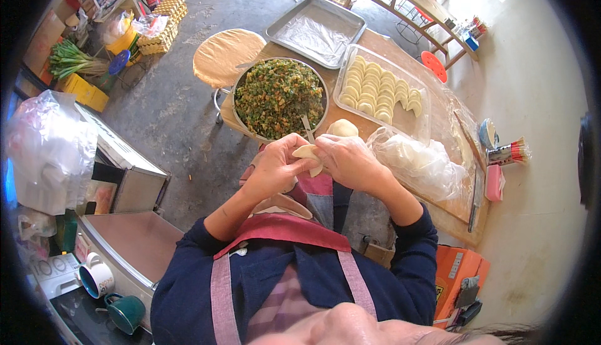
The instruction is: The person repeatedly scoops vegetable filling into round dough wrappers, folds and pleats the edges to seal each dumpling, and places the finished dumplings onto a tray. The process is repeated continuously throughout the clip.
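Observation:
Both my hands meet in front of my chest around a folded piece of pale dough. My left hand pinches it from the left side, and my right hand grips its right end. Just beyond them a metal bowl is heaped with chopped green and orange filling, with a flat metal handle or blade standing out of it. A ball of dough lies behind my right hand. To its right, a clear plastic tray holds rows of folded dumplings.
A metal tray lined with plastic film lies at the table's far end. Plastic bagging rests on the wooden board, near a long knife. A cloth-covered round stool stands left of the bowl. A metal-edged counter is at my left.

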Demonstrator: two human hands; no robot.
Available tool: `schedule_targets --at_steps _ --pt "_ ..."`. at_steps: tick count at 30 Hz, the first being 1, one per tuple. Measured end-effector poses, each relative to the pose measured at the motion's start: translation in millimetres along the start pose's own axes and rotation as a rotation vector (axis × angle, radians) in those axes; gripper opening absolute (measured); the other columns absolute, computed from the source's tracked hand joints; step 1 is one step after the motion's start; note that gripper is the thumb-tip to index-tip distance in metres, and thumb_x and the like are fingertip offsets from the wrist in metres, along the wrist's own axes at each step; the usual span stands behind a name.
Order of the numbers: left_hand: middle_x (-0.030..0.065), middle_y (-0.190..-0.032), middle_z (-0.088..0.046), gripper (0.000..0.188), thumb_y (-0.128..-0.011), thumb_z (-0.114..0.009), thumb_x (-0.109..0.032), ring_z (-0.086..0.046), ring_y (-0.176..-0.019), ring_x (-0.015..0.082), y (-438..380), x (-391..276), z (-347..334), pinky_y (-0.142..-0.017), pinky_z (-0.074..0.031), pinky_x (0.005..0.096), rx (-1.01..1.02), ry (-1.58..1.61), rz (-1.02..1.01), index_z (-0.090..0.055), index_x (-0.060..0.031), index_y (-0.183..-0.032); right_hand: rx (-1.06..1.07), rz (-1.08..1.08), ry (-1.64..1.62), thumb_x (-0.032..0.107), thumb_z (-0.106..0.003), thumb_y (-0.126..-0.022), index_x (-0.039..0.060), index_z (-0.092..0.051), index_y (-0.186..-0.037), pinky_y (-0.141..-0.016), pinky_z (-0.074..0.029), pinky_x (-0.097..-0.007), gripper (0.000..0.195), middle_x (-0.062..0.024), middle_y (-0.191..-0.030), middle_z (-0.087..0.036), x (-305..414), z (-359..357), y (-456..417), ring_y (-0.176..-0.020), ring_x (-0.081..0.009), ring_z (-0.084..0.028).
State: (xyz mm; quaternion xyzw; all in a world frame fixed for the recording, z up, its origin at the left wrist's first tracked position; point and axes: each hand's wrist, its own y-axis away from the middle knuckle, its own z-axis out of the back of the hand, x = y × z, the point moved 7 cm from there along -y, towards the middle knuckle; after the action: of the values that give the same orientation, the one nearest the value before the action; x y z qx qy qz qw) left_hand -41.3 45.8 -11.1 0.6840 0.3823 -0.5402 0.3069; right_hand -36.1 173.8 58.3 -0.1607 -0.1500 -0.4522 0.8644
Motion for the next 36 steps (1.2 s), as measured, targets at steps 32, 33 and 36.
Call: schedule_targets --at_steps 32,33,36 --pt "0.001 -0.08 -0.061 0.02 -0.109 -0.054 -0.02 -0.053 -0.058 0.0065 5.6 -0.9 -12.8 -0.052 -0.044 0.0213 -0.112 0.288 -0.104 -0.057 -0.0023 -0.118 0.032 -0.259 -0.717 0.02 -0.05 -0.108 -0.0039 -0.061 -0.083 -0.065 -0.049 -0.042 0.036 -0.0231 -0.072 -0.06 -4.9 -15.6 20.2 -0.065 -0.0342 -0.057" --pt "0.0007 -0.082 -0.061 0.022 -0.109 -0.055 -0.021 -0.053 -0.061 0.0058 5.1 1.0 -12.9 -0.054 -0.044 0.0209 -0.139 0.271 -0.085 -0.058 -0.0019 -0.12 0.068 -0.263 -0.705 0.019 -0.05 -0.107 -0.0041 -0.062 -0.083 -0.065 -0.05 -0.0431 0.036 -0.0244 -0.073 -0.062 -5.6 -22.2 22.7 -0.067 -0.0375 -0.06" --pt "0.0005 -0.088 -0.064 0.028 -0.109 -0.057 -0.022 -0.055 -0.068 0.0047 2.4 5.1 -13.5 -0.061 -0.046 0.0204 -0.172 0.226 -0.08 -0.06 -0.0003 -0.126 -0.058 -0.204 -0.643 0.02 -0.05 -0.107 -0.0042 -0.063 -0.083 -0.066 -0.051 -0.0453 0.036 -0.0267 -0.076 -0.064 -4.8 -23.3 24.3 -0.074 -0.0442 -0.065"
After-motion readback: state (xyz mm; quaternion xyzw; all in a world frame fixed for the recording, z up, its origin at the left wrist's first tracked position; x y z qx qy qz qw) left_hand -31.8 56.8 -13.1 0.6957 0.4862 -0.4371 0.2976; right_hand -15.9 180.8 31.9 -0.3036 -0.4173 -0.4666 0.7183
